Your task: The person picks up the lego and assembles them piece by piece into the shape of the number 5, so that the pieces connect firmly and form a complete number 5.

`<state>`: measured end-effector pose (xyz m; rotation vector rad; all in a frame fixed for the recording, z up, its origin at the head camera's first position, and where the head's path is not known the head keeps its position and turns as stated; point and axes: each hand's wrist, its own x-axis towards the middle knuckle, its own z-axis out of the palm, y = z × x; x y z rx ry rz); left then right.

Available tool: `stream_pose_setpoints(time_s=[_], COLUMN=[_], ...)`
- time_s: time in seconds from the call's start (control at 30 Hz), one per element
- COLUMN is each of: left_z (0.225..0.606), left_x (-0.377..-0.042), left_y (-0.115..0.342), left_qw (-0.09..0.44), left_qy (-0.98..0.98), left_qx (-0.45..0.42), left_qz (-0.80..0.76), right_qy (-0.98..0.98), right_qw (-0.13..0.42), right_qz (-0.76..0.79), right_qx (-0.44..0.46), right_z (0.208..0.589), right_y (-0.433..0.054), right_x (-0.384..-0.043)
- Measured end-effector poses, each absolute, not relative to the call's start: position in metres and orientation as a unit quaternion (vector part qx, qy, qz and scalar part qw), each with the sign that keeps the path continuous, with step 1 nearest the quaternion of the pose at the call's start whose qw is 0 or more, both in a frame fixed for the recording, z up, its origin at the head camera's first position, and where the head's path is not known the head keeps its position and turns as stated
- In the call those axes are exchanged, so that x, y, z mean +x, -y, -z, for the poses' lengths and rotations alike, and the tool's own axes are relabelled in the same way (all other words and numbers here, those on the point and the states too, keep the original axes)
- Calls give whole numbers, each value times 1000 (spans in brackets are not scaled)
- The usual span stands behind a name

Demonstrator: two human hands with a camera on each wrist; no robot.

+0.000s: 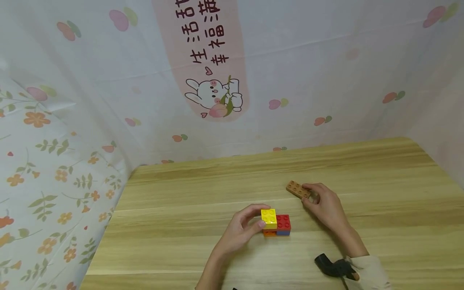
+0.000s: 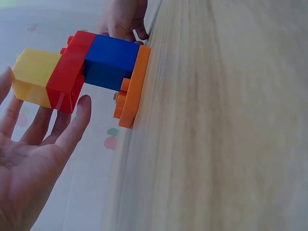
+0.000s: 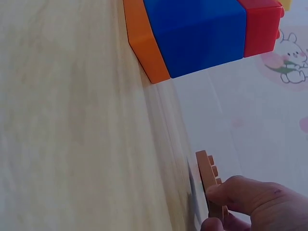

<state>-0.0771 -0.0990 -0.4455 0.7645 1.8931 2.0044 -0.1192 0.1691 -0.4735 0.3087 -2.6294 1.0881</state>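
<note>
A small stack of toy building bricks stands on the table. An orange plate (image 2: 135,89) is at the bottom with a blue brick (image 2: 110,60) on it. Above that lies a red brick (image 1: 284,220), and a yellow brick (image 1: 269,219) sits on top, over the red one's left end. My left hand (image 1: 239,229) holds the yellow brick from the left side, thumb in front and fingers behind. Farther back to the right, my right hand (image 1: 326,205) pinches the right end of a flat brown brick (image 1: 296,188) by its edges. In the right wrist view, this brown brick (image 3: 207,171) shows its studs sideways.
The wooden table (image 1: 174,233) ends at a patterned cloth backdrop (image 1: 301,72) behind and on the left. A black strap-like device (image 1: 335,268) is at the right wrist, beside a light sleeve (image 1: 367,274).
</note>
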Motion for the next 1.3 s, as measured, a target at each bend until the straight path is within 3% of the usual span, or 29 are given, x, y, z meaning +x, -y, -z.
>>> stream_pose_setpoints(time_s=[0.13, 0.37, 1.3], left_z=[445, 447, 446], left_x=[-76, -77, -75], left_y=[99, 98, 99], left_qw=[144, 106, 112], left_qy=[-639, -621, -632], left_qx=[260, 291, 266], left_qz=[-710, -720, -719], right_qy=[910, 906, 886], right_qw=[143, 148, 158], right_qz=[-374, -382, -414], right_qx=[107, 103, 138], right_z=[474, 473, 456], right_y=[-169, -168, -168], right_x=[-120, -120, -112])
